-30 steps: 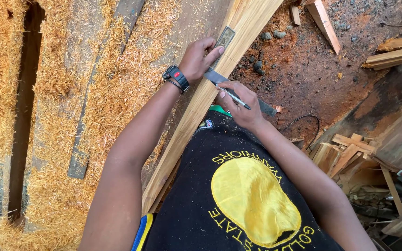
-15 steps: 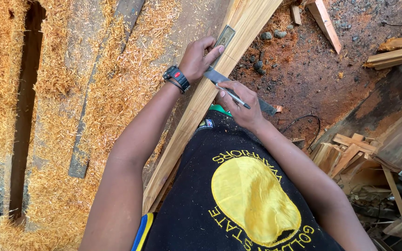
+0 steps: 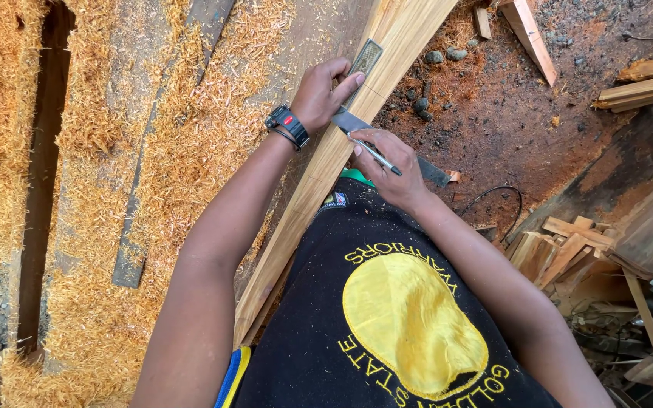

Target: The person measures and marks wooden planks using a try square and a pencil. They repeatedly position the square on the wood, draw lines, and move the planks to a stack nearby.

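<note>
Near the upper centre of the frame, the left hand (image 3: 319,94), wearing a black wristwatch (image 3: 287,125), presses a try square (image 3: 363,64) against a long pale wooden plank (image 3: 319,174) running diagonally. The right hand (image 3: 388,168), just below, has its grip closed on a slim pencil (image 3: 376,156) touching the square's metal blade. Sawdust (image 3: 168,166) covers the ground at left.
</note>
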